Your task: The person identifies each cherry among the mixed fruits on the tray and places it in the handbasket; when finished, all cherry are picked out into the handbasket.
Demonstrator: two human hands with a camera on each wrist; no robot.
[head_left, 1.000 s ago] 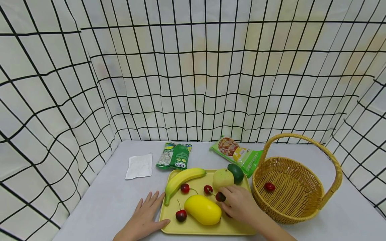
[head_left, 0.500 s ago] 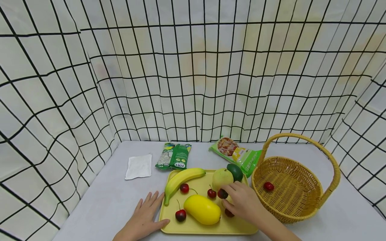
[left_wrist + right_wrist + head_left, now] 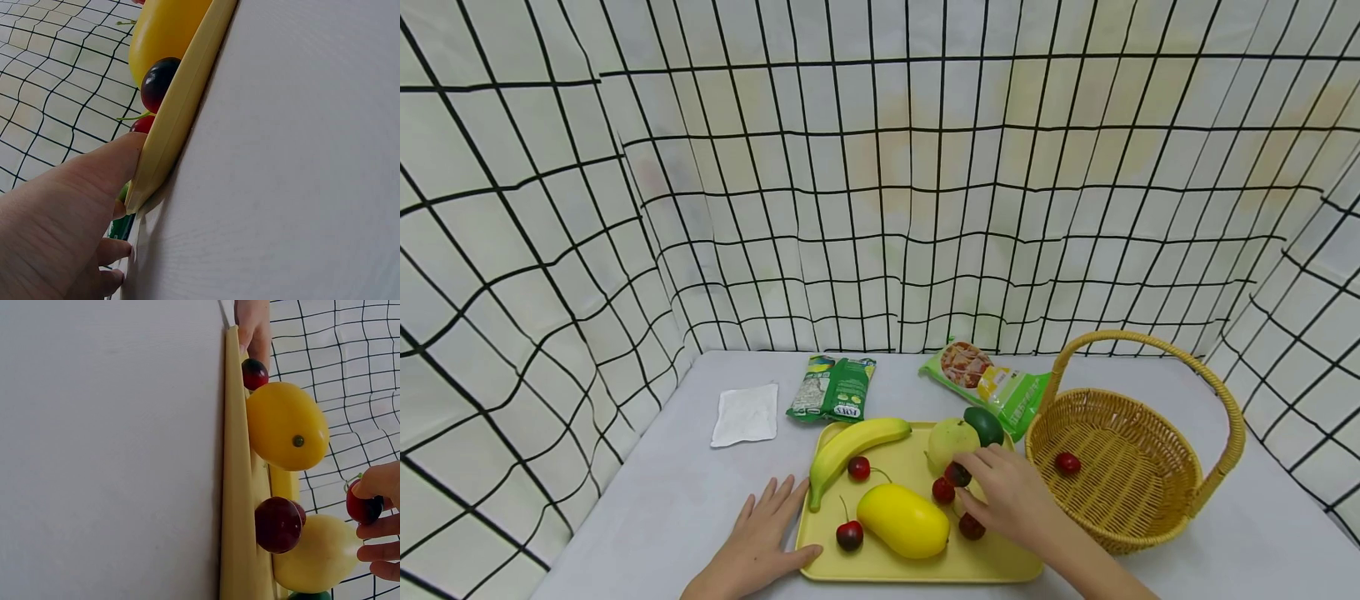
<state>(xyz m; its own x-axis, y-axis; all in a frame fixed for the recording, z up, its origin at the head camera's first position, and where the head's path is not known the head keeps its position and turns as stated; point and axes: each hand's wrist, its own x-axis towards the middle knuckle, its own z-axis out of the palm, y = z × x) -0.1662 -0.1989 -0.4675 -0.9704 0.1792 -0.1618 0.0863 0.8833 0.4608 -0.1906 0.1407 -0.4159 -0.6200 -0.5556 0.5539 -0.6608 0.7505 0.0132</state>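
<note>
A dark red cherry point(image 3: 957, 474) is pinched between the thumb and fingers of my right hand point(image 3: 1011, 500), over the right half of the yellow tray point(image 3: 850, 571). Just below it in the head view are a red cherry point(image 3: 943, 490) and a darker cherry point(image 3: 972, 526). In the right wrist view the pinched cherry point(image 3: 357, 505) shows a green stem and stands apart from the pale green round fruit point(image 3: 319, 550). My left hand point(image 3: 756, 537) lies with fingers spread at the tray's left edge, thumb on the rim.
The tray also bears a banana point(image 3: 850, 454), a yellow mango point(image 3: 904, 522), two cherries on the left and a dark green fruit point(image 3: 984, 427). A wicker basket point(image 3: 1120, 542) with a tall handle and one cherry point(image 3: 1067, 463) stands right. Behind lie green packets point(image 3: 848, 392) and a white square point(image 3: 745, 415).
My right hand has moved slightly right and away from me with its cherry. The cherry beside it has shifted right and nearer, and the darker cherry has come into view. My left hand stays put.
</note>
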